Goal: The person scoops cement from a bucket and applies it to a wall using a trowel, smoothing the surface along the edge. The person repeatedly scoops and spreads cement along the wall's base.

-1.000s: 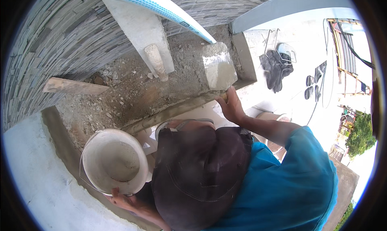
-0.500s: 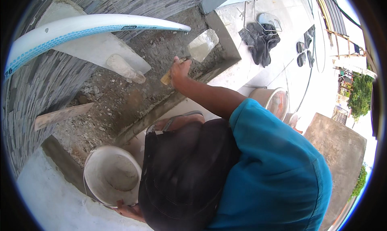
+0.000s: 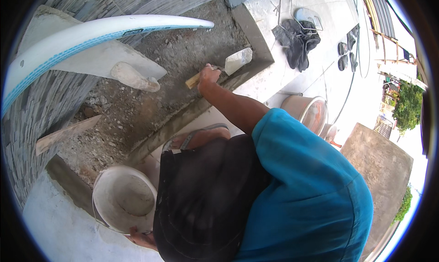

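My right hand [image 3: 209, 78] is closed round the wooden handle [image 3: 193, 82] of a trowel, with its arm stretched out ahead of me. The trowel's pale metal blade [image 3: 238, 61] is at the inner side of a long cement-edged bed [image 3: 180, 127], close to its far right corner. Down at the lower left, my left hand [image 3: 142, 238] grips the rim of a whitish bucket [image 3: 106, 195]. Its thumb shows at the rim, while some fingers are hidden. A grey residue coats the bucket's inside.
A white-and-blue pipe [image 3: 114, 26] slants over the bed near a pale slab [image 3: 98, 56]. A wooden board [image 3: 68, 134] leans by the stone-clad wall [image 3: 27, 125]. Dark cloth [image 3: 295, 42], sandals [image 3: 343, 56] and a round tub [image 3: 304, 110] stand or lie at right.
My right hand has moved a little to the right with the trowel. The blade has shifted toward the bed's near edge and turned. My left hand stays at the bucket's rim.
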